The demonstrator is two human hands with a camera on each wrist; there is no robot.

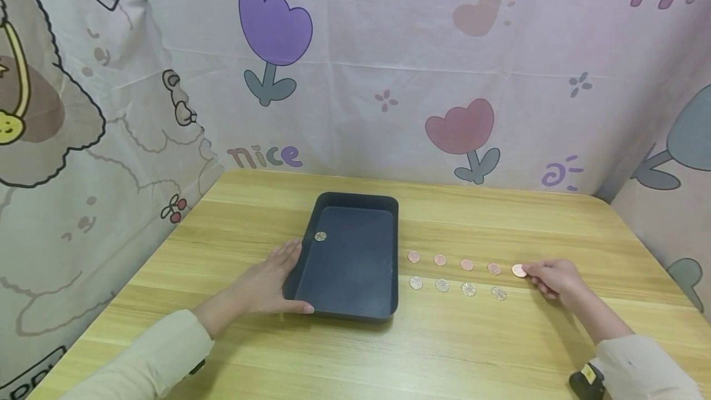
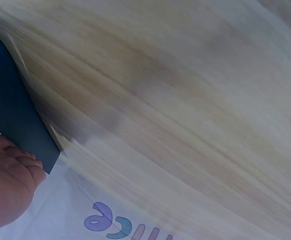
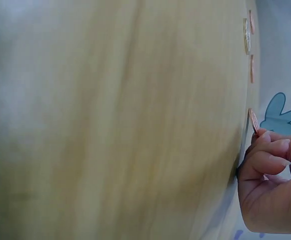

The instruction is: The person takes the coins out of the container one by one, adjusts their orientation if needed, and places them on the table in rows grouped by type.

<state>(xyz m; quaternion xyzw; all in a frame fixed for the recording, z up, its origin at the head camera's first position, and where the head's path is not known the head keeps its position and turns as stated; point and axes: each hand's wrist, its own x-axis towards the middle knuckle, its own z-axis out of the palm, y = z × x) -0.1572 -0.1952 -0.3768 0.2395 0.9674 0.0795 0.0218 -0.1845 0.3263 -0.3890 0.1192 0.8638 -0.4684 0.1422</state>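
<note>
My left hand (image 1: 269, 283) rests against the near left corner of a dark rectangular tray (image 1: 395, 252). Its fingers lie along the left wall and the thumb stretches along the front edge. One gold-toned coin (image 1: 320, 236) lies inside, by the left wall. Over at the right, my right hand (image 1: 555, 279) pinches a copper-coloured coin (image 1: 519, 271) between thumb and finger; the right wrist view shows this coin (image 3: 253, 121) tilted. It is at the right end of a row of copper coins (image 1: 466, 265). Several silvery coins (image 1: 469, 289) form a second row nearer me.
The wooden table (image 1: 455, 350) meets a printed cloth (image 1: 355, 122) hung along its back and sides. Both coin rows run rightward from the tray's right side. A small black device (image 1: 587, 381) sits at my right wrist.
</note>
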